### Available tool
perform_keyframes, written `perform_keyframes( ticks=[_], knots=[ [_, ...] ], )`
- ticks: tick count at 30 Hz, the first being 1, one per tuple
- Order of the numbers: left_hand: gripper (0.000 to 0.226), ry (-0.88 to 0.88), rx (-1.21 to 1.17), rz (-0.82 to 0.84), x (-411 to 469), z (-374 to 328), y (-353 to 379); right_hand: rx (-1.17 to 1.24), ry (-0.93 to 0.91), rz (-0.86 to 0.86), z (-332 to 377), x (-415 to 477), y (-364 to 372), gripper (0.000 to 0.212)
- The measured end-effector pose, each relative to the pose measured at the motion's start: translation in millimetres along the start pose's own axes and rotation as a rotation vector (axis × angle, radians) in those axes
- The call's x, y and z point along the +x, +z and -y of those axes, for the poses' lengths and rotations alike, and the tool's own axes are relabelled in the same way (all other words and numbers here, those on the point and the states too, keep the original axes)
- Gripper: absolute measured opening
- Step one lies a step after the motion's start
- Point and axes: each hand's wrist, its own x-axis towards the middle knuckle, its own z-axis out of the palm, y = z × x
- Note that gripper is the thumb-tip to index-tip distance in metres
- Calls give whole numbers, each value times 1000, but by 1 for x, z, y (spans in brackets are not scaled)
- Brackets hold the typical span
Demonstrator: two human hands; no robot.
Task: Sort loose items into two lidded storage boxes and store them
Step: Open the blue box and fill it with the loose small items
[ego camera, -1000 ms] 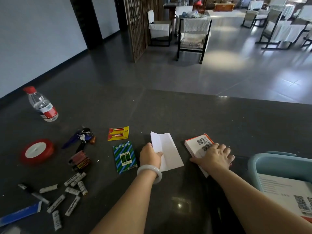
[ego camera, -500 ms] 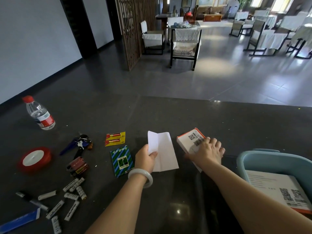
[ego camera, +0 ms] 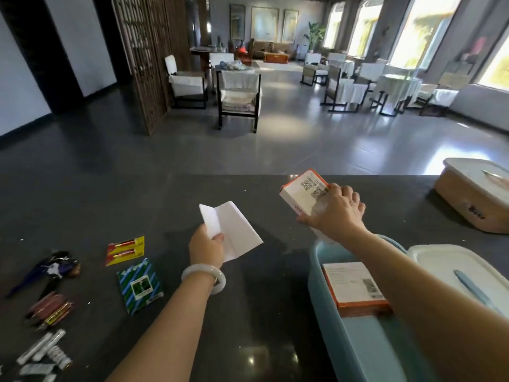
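**Two partial holds beside an open box**

On the left, I pinch the folded white paper (ego camera: 234,230) by its left edge only. Most of the sheet juts free to the right, so a quick swing could let it unfold or slide out from under my thumb. Further right, the orange-and-white carton (ego camera: 300,194) hangs tilted above the table (ego camera: 110,205), and I grasp just its near end. The far end overhangs, so I judge it could pivot and drop short of the blue storage box (ego camera: 319,285). A second carton (ego camera: 352,282) already lies flat inside. Mine could land on its edge and sit crooked, which would get in the way of the white lid (ego camera: 454,271) at the right.

My left hand (ego camera: 206,245) sits low, left of the blue box, with the bangle (ego camera: 203,277) on the wrist towards me and the thumb on top of the paper. My right hand (ego camera: 334,213) reaches out past the box's far rim, back of the hand up, fingers curled over the carton's end.
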Motion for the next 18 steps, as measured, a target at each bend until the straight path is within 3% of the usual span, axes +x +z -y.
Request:
perform_keyframes(
  ticks=[8, 13, 18],
  knots=[
    [26, 70, -39, 58, -47, -52, 54, -75, -62, 126, -115, -15, -41, 111],
    [25, 42, -67, 27, -78, -77, 87, -41, -219, 292, -154, -26, -45, 115],
    [27, -17, -69, -13, -106, -82, 106, -25, -493, 426, -170, -35, -42, 117]
  ],
)
